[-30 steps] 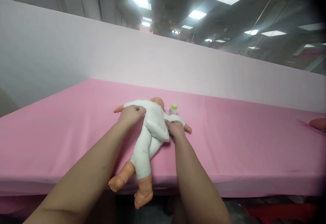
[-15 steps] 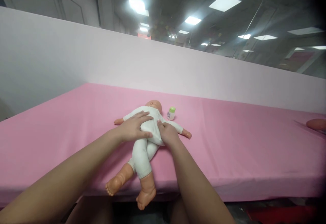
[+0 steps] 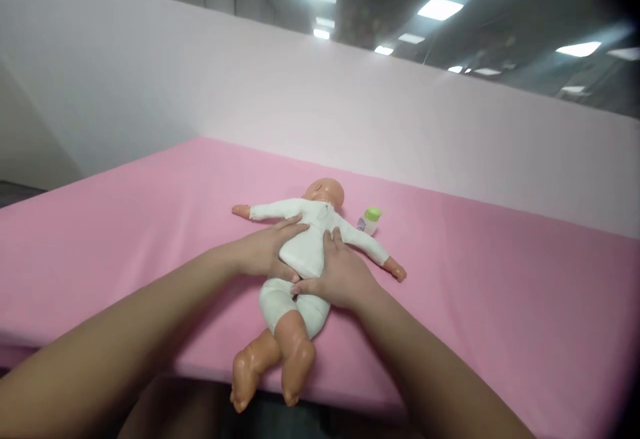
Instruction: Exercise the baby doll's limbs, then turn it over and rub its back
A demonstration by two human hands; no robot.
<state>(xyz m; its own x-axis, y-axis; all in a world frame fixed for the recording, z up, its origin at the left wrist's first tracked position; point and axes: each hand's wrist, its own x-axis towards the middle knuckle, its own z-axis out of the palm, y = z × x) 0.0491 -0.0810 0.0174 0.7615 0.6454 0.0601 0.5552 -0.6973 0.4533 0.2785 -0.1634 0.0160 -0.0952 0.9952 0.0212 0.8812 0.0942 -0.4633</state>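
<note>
A baby doll with a white cloth body lies stretched on the pink surface, its bare head away from me and its arms spread. Its lower legs cross near the front edge, with the feet over it. My left hand clasps the left side of its torso, fingers spread on the cloth and thumb at the waist. On the opposite side my right hand grips the torso, its thumb close to the left thumb. A small bottle with a green cap stands just beyond the doll's right-hand arm.
Pink sheeting covers the table, with its front edge close to my legs. A pale low wall runs along the back and left. Above it, glass shows ceiling lights.
My right hand has opened from a bunched grip to spread fingers along the doll's side. The doll's legs sit differently, knees more bent. The view has shifted and tilted.
</note>
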